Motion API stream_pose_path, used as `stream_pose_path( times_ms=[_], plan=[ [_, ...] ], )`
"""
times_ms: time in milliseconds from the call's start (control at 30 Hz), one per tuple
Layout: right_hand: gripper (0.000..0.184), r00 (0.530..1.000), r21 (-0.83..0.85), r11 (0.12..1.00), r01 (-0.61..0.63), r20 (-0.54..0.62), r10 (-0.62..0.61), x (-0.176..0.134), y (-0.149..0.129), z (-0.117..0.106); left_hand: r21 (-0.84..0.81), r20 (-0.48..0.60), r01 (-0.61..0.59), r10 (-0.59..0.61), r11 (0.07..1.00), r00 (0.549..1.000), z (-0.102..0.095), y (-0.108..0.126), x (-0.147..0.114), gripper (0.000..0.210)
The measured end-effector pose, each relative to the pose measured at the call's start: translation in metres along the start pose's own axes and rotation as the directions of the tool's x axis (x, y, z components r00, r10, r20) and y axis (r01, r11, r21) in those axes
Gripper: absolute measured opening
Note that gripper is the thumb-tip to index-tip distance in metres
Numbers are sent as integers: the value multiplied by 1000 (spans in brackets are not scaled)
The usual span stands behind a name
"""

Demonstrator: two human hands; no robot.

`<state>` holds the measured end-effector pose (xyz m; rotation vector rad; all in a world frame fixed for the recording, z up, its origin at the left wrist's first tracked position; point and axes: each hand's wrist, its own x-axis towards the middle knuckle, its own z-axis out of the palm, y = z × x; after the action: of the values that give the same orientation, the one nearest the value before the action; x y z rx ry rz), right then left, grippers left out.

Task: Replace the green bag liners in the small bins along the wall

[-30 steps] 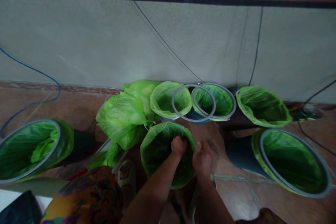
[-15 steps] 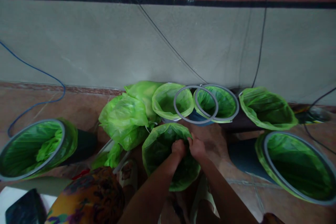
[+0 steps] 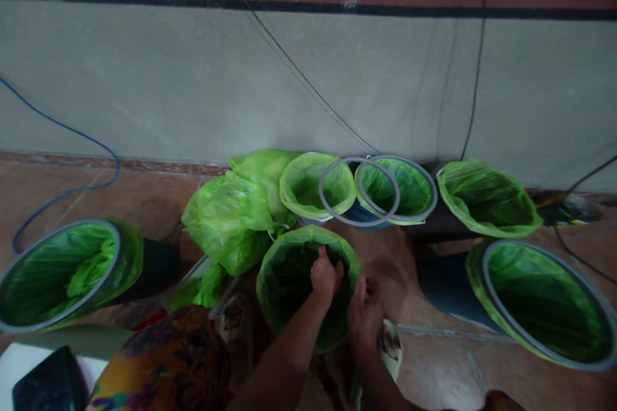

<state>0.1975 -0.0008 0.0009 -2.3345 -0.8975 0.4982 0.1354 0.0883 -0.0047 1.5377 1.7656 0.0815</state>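
In the head view, your left hand (image 3: 325, 275) is inside the mouth of the middle bin, just below frame centre, index finger extended toward the far right part of the green liner (image 3: 270, 273). Can't tell whether that hand grips any film. Your right hand (image 3: 365, 309) is just outside the right rim of the same bin, fingers curled; contact isn't clear, so can't say if it's pinching the liner edge. That liner is folded out over the rim all round the visible opening. Directly above it in frame, a loose grey ring (image 3: 359, 225) overlaps the back lined bin (image 3: 311, 196) and the back ringed bin (image 3: 414, 183) to its right. Dark bin (image 3: 456, 221) with a green liner sits right of those. Lower right of frame you've got the right ringed bin (image 3: 441, 286), tilted, lined; lower left, the left ringed bin (image 3: 159, 263), also tilted, with crumpled green film (image 3: 91, 266) inside. Green bags (image 3: 229, 205) are heaped left of centre, just beside your middle bin. Blue cable (image 3: 81, 135) runs along the left edge, down to the tiled floor (image 3: 434, 363).
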Motion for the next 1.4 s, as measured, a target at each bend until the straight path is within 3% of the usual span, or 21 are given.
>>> stream_pose_path(
  times_ms=[67,133,267,400,600,700,800,867,933,1000,1067,1167,1267,1400],
  plan=[
    [65,999,99,995,-19,-35,23,26,-10,-9,67,36,-25,23,997,999,0,3,9,36],
    [61,993,68,991,116,8,-117,53,-22,-12,107,65,-63,57,992,996,-2,3,15,31],
    [50,934,-64,954,293,234,-272,82,-38,3,175,131,-89,66,980,989,-4,0,20,33],
    [46,877,-270,903,333,441,-192,82,-38,22,252,236,-111,50,961,970,-2,-5,24,35],
    [49,859,-332,879,343,489,-150,80,-36,16,327,258,-142,57,934,965,-13,-9,17,33],
    [56,907,-201,914,352,314,-281,82,-38,6,290,151,-88,45,953,988,-28,-10,0,30],
    [46,899,-41,900,434,86,-429,88,-46,1,168,-99,-99,117,981,988,-48,-10,-15,31],
    [41,851,17,854,519,74,-519,92,-53,5,117,-267,-176,202,977,942,-64,-9,-16,34],
    [37,796,31,814,580,191,-574,95,-58,12,141,-339,-258,291,956,895,-79,-9,-8,35],
    [37,757,10,810,587,347,-553,96,-60,22,221,-278,-333,387,917,879,-91,-11,6,33],
    [39,744,-30,828,560,458,-487,96,-57,29,305,-142,-388,445,870,884,-100,-16,23,32],
    [40,754,-101,844,526,515,-408,98,-52,33,368,11,-361,384,857,923,-107,-26,42,32],
    [41,760,-183,844,504,558,-333,99,-53,33,391,53,-308,313,867,948,-109,-30,48,31],
    [41,757,-199,858,474,591,-280,94,-57,29,430,31,-248,261,868,965,-112,-26,40,33]
  ],
)
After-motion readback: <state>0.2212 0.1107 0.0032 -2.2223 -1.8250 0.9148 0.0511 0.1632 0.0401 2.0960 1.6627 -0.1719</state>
